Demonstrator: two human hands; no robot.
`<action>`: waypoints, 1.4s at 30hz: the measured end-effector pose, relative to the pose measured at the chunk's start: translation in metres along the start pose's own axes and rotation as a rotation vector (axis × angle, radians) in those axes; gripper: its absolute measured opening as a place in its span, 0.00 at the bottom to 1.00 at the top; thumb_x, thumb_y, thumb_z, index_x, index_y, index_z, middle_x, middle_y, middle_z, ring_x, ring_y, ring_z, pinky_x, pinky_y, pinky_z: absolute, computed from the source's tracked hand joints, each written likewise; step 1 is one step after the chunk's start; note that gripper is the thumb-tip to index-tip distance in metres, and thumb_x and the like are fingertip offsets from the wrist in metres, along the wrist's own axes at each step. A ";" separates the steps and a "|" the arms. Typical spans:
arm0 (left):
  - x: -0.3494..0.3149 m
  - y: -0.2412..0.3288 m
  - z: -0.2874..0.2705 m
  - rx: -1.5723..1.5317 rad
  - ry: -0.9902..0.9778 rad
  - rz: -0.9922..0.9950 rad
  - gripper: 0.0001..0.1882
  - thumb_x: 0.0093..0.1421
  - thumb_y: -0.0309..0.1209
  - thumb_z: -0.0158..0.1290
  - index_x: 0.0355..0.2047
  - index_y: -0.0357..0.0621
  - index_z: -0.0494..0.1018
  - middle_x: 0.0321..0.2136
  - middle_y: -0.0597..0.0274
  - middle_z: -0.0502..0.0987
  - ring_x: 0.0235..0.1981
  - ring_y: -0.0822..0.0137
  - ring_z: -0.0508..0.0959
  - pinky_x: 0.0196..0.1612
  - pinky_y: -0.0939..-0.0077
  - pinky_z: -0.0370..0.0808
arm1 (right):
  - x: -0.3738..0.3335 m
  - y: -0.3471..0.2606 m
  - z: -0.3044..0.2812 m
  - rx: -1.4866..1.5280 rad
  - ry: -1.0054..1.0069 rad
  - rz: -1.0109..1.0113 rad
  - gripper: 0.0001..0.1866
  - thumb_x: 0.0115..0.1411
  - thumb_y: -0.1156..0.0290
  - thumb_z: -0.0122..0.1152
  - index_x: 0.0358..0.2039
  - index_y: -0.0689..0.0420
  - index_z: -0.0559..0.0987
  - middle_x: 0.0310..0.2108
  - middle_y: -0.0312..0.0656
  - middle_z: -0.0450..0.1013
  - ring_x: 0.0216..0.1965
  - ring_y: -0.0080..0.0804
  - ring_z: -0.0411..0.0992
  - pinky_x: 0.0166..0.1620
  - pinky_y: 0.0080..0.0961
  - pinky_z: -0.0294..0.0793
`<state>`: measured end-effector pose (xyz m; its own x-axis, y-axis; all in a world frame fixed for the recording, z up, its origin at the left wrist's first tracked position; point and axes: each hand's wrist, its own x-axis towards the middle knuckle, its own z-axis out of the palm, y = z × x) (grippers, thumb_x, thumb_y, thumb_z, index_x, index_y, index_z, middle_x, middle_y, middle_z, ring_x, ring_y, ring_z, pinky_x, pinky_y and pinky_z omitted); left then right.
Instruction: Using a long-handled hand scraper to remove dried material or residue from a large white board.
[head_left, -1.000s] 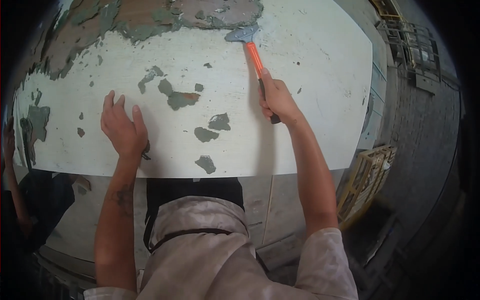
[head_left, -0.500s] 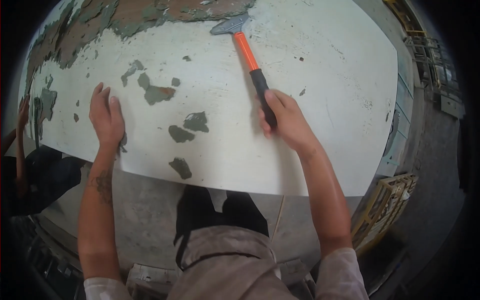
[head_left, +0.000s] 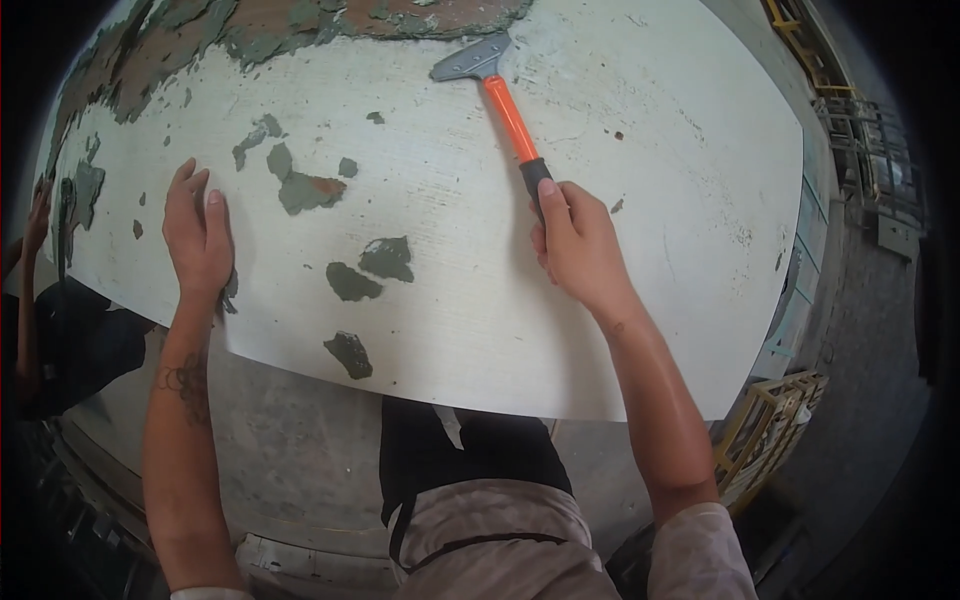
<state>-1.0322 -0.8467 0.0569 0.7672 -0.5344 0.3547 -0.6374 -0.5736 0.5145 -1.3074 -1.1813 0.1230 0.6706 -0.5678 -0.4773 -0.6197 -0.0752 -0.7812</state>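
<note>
My right hand [head_left: 583, 240] is closed round the black grip of a long-handled scraper [head_left: 512, 125] with an orange shaft and a grey metal head. The scraper's head lies against the white board [head_left: 660, 280], just below the ragged edge of a brown and green-grey peeling layer [head_left: 400, 18]. Resting on the board at the left is my left hand [head_left: 198, 235], fingers stretched out and holding nothing. Between the hands lie loose green-grey flakes [head_left: 388, 259], one of them [head_left: 312, 192] with a brown patch.
At the far left, another person's hand [head_left: 37, 215] is beside the board's edge, next to a hanging flake [head_left: 85, 195]. A yellow frame [head_left: 770, 430] stands on the concrete floor [head_left: 290, 430] side, right of the board. Metal racks [head_left: 865, 140] are farther right.
My right hand now grips the scraper nearer its orange shaft, farther up the handle. The scraper head has shifted slightly right and down in view. My left hand stays flat on the board.
</note>
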 end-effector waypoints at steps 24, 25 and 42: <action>0.005 0.011 -0.007 0.204 -0.113 0.074 0.18 0.70 0.27 0.46 0.54 0.24 0.69 0.64 0.32 0.67 0.61 0.42 0.73 0.64 0.56 0.70 | -0.005 -0.006 0.012 -0.170 0.123 0.057 0.28 0.75 0.53 0.49 0.28 0.67 0.75 0.19 0.48 0.70 0.22 0.35 0.66 0.30 0.36 0.67; 0.005 0.011 -0.008 0.201 -0.111 0.076 0.18 0.70 0.27 0.46 0.54 0.24 0.69 0.64 0.32 0.67 0.61 0.42 0.73 0.64 0.56 0.70 | -0.007 -0.003 0.011 -0.174 0.136 0.027 0.28 0.75 0.53 0.49 0.28 0.67 0.76 0.20 0.49 0.71 0.22 0.37 0.68 0.31 0.37 0.68; -0.001 0.010 -0.011 0.173 -0.098 0.028 0.20 0.68 0.33 0.51 0.55 0.31 0.71 0.64 0.38 0.69 0.62 0.42 0.71 0.65 0.50 0.61 | 0.002 -0.045 0.019 -0.283 0.105 0.157 0.32 0.77 0.49 0.41 0.26 0.65 0.73 0.16 0.41 0.68 0.13 0.31 0.67 0.17 0.33 0.69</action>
<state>-1.0391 -0.8450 0.0706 0.7440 -0.6047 0.2844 -0.6674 -0.6515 0.3607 -1.2697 -1.1634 0.1494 0.5220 -0.6703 -0.5274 -0.8103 -0.1967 -0.5519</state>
